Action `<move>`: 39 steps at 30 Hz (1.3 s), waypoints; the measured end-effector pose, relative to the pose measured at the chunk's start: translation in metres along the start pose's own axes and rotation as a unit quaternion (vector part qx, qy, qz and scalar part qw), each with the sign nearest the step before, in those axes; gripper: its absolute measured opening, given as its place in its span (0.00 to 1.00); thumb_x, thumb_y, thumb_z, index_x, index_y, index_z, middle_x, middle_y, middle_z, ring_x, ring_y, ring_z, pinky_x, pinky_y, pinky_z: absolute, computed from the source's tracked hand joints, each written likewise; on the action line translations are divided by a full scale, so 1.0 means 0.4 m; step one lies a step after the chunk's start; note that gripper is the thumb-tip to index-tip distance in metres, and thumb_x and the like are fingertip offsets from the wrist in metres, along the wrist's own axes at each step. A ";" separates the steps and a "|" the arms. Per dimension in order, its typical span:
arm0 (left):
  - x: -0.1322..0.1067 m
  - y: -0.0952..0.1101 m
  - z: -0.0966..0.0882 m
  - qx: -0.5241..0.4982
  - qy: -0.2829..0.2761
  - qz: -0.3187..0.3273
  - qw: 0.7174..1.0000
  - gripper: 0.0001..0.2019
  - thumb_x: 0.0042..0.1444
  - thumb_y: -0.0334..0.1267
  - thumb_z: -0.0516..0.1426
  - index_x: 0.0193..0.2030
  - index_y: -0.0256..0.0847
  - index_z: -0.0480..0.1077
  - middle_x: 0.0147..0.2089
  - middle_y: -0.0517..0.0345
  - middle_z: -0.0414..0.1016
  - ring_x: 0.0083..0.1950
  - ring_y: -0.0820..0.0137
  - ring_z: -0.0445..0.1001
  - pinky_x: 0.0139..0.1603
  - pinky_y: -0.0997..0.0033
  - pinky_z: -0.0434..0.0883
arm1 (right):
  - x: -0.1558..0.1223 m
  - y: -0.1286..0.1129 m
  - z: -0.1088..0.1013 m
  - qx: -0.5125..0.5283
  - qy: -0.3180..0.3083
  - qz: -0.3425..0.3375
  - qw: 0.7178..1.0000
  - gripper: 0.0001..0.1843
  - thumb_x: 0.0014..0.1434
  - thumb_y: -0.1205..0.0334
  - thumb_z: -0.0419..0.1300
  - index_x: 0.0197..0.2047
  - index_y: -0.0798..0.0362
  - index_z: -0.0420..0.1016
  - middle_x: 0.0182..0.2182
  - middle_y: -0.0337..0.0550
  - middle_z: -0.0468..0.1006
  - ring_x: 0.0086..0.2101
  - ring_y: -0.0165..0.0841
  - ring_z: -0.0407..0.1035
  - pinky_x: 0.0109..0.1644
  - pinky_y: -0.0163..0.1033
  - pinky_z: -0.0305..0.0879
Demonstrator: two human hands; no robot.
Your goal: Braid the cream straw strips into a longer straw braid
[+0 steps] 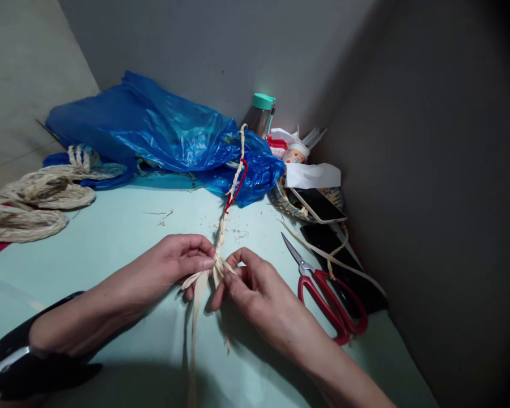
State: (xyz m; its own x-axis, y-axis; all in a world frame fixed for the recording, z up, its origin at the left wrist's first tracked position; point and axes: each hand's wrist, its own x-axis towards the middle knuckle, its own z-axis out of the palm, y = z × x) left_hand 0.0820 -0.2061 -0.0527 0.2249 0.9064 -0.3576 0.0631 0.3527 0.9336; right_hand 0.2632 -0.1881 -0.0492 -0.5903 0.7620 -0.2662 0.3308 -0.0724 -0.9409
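A pale straw braid [233,187] runs from the blue plastic bag down to my hands, with a red cord [239,184] tied along its upper part. My left hand [179,261] pinches the braid's working end from the left, fingers closed on the strands. My right hand [249,280] pinches the same spot from the right, thumb and forefinger closed on a strand. Loose straw strips [195,317] hang from the pinch toward me over the pale green table [119,238].
Red-handled scissors [327,294] lie right of my right hand beside a black phone [335,249]. A second phone [318,205] rests on a woven basket with a cup and a green-capped bottle [260,114]. A blue plastic bag [153,133] and straw bundles [34,195] sit far left.
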 end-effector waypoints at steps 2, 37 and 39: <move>0.000 -0.003 -0.007 -0.007 0.015 -0.012 1.000 0.08 0.56 0.41 0.59 0.35 0.38 0.71 0.27 0.55 0.78 0.29 0.71 0.70 0.31 0.73 0.64 | -0.002 0.004 0.002 -0.002 -0.002 -0.002 1.000 0.07 0.67 0.59 0.51 0.38 0.52 0.63 0.28 0.40 0.80 0.23 0.26 0.62 0.27 0.32 0.54; -0.006 0.010 0.007 0.076 0.091 -0.013 0.993 0.10 0.49 0.44 0.61 0.32 0.39 0.71 0.23 0.61 0.72 0.21 0.71 0.69 0.27 0.70 0.64 | 0.019 0.005 0.013 -0.170 0.065 -0.056 0.982 0.15 0.60 0.64 0.53 0.22 0.53 0.60 0.18 0.33 0.58 0.21 0.25 0.49 0.25 0.35 0.44; -0.003 0.004 0.009 0.072 0.073 -0.017 0.995 0.10 0.51 0.45 0.59 0.33 0.40 0.70 0.23 0.62 0.72 0.21 0.71 0.70 0.27 0.70 0.64 | 0.014 0.004 0.019 -0.236 0.080 -0.045 0.967 0.14 0.61 0.63 0.52 0.24 0.53 0.62 0.18 0.35 0.62 0.21 0.26 0.51 0.26 0.36 0.43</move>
State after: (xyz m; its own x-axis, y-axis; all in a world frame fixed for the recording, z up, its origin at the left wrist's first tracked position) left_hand 0.0854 -0.2076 -0.0505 0.0771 0.9225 -0.3783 0.2087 0.3561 0.9109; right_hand 0.2550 -0.1889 -0.0539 -0.5231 0.8443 -0.1160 0.6056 0.2725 -0.7477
